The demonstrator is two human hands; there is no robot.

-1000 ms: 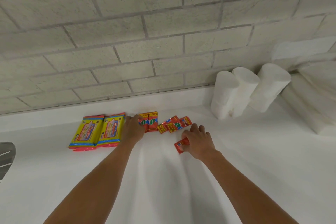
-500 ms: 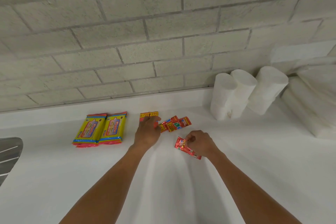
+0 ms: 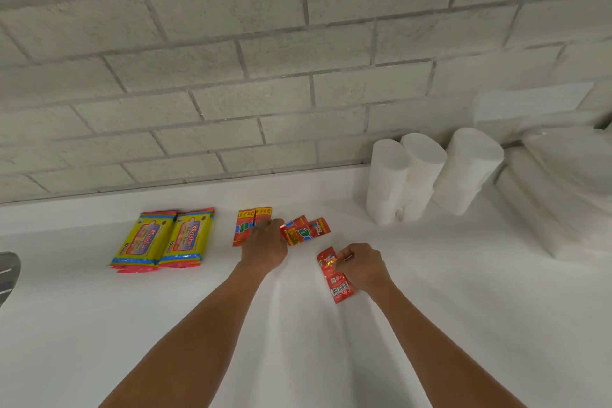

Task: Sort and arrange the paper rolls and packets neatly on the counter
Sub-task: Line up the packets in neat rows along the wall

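Observation:
My right hand (image 3: 362,267) pinches a small red sachet (image 3: 334,275) and holds it just above the white counter (image 3: 298,341). My left hand (image 3: 266,243) rests palm down on two red packets (image 3: 248,222) lying side by side, its fingertips touching a small pile of red sachets (image 3: 306,230) to their right. Two yellow packets (image 3: 162,238) lie side by side further left. Three white paper rolls (image 3: 427,172) stand against the wall at the back right.
A stack of white folded paper (image 3: 556,202) leans at the far right. A grey metal edge (image 3: 8,272) shows at the left border. A brick wall (image 3: 265,60) rises behind the counter.
My right hand has picked the red sachet up off the counter and turned it lengthwise. My left hand has slid right from the yellow packets onto the red packets.

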